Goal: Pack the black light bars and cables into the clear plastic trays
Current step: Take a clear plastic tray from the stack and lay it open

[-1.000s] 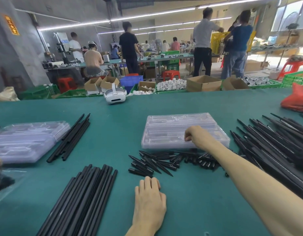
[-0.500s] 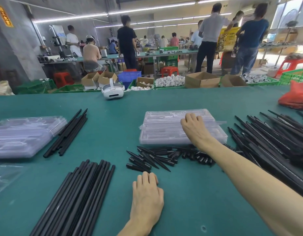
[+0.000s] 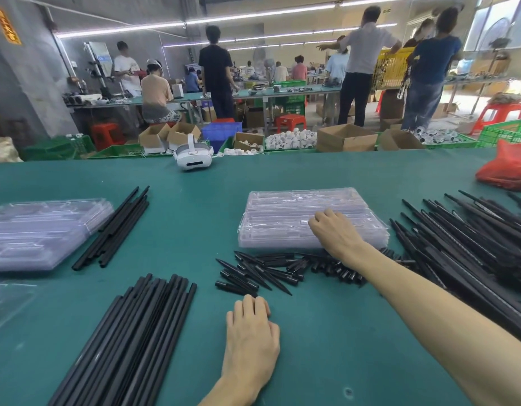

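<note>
A: What is the biggest thing here?

B: The wide green table (image 3: 312, 183). Everything lies on it so both hands can reach.

A: And next?

B: The heap of long thin black bars (image 3: 473, 244) on the right, all jumbled. Then the bundle of long black bars (image 3: 136, 332) at the front left, lined up side by side, I think so one can be pulled out fast.

A: Where are the trays?

B: A stack of clear plastic trays (image 3: 282, 212) sits in the middle, right in front of the person. Another stack of clear trays (image 3: 33, 230) is off to the left, with a bunch of black bars (image 3: 115, 230) just beside it. I see no bar in a tray yet, so the packing looks like it is only starting.

A: What are the little things?

B: Those are short black pointy pieces (image 3: 262, 273), spread just in front of the middle stack (I cannot tell if any are cables).

A: And the hands?

B: The right hand (image 3: 336, 234) rests on top of the middle stack with bent fingers. I guess it wants the top tray, but I cannot tell if it has hold of it or only presses. The left hand (image 3: 250, 338) lies flat on the table with loose fingers, holding nothing, maybe to steady the person leaning in
</note>
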`<state>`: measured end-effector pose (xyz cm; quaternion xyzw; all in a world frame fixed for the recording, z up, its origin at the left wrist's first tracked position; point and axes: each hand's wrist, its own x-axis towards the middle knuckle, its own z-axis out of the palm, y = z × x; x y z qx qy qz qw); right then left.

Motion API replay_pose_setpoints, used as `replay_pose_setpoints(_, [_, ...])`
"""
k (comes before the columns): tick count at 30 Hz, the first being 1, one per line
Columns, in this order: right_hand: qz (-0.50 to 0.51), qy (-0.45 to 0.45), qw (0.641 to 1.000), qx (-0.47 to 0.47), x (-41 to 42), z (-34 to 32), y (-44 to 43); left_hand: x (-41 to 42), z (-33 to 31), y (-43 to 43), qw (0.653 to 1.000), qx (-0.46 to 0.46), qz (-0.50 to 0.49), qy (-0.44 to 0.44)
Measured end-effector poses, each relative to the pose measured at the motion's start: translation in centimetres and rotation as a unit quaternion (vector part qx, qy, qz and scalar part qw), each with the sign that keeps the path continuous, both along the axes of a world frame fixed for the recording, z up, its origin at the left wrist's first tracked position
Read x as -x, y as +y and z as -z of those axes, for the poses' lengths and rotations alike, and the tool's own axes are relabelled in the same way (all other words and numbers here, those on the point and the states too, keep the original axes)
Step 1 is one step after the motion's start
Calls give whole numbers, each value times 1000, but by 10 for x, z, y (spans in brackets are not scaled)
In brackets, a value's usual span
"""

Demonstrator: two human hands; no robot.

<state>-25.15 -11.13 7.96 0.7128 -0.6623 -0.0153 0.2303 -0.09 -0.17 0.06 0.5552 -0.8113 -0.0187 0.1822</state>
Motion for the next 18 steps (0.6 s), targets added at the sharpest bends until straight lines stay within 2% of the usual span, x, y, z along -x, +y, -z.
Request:
replay_pose_setpoints(10, [36,-38,998,24,-2,-5,-4,0,0,0,1000,-1,0,4])
replay_pose_setpoints(15, [79,-124,987,63,-7,-1,-13,0,0,0,1000,-1,-2,2])
replay_pose_setpoints(18, [48,-228,971,45,1,-4,-16,0,0,0,1000,1,-3,1])
